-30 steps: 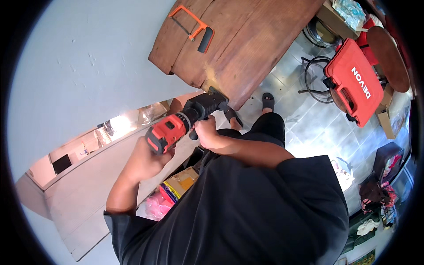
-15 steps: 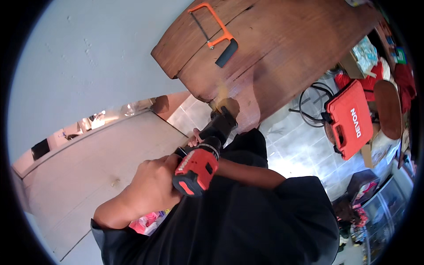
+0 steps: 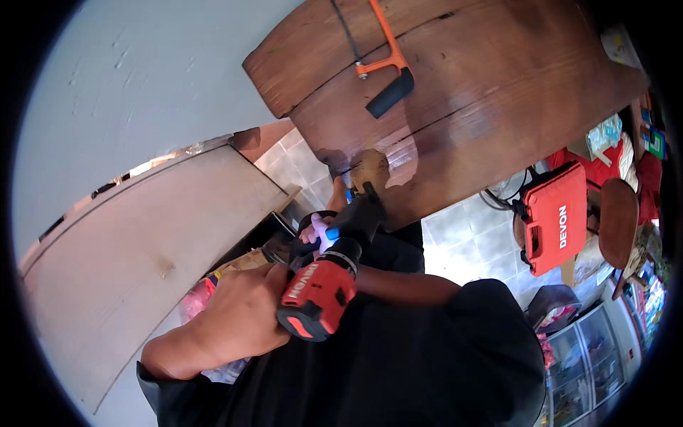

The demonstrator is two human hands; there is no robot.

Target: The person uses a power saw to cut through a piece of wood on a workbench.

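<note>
A red and black cordless drill (image 3: 319, 293) points away from me, with a long black attachment (image 3: 358, 219) on its front. My left hand (image 3: 245, 309) is closed at the drill's left side; the drill's handle is hidden beneath its body. From the right, my right forearm passes under the drill. The curled fingers of my right hand (image 3: 311, 229) show beside the attachment, lit violet, with the rest of the hand out of sight. The attachment's tip meets the near edge of a brown wooden tabletop (image 3: 498, 107), by a patch of sawdust (image 3: 370, 169).
An orange hacksaw (image 3: 388, 64) with a black handle lies on the tabletop. To the right, a red tool case (image 3: 558, 219) rests on a stool beside a brown chair (image 3: 617, 217). A pale board (image 3: 156, 249) and a light wall (image 3: 149, 85) stand at the left.
My view has shifted, so the hacksaw sits higher and further right. A violet glow now falls on my right fingers, and a blue part shows on the attachment. Both hands keep their hold.
</note>
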